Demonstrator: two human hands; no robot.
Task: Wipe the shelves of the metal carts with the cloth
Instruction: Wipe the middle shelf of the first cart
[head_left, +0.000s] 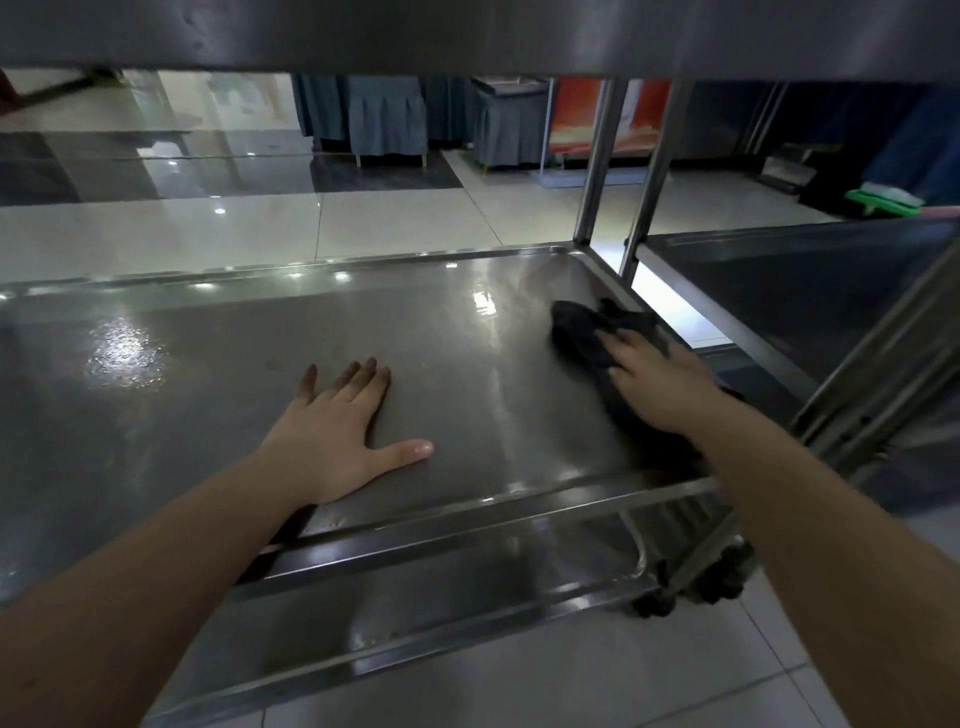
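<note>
— Start at the left, then. What's that hand up to?

— The left hand (343, 415) lies flat on the middle shelf (218, 374), fingers spread, thumb out to the side. It holds nothing; I'd say it is only bracing.

— And the cloth?

— Further right. One dark cloth (597, 348), bunched into a long strip near the shelf's right edge. Its long axis runs from the far right corner back toward the near rim, slanting rightward as it comes. The right hand (654, 379) presses down on top of it, fingers extended over the fabric, palm covering the near part. The far end pokes out beyond the fingertips.

— So which way does the next stroke go?

— My guess: leftward. The cloth sits by the right edge with the raised lip just beside it, and the open shelf lies to its left. The right hand is the nearer one, already on it; the left hand lies well apart, in the path of a long sweep.

— Count things for me.

— Two hands, one cloth. Two carts: this one and a second cart (810, 280) just beside it on the right. On the near cart I make out three shelves: an upper shelf (467, 36) overhead, the middle shelf, a lower shelf (441, 597) beneath. Wheels (696, 582) show at the near right corner; I can't count them surely.
</note>
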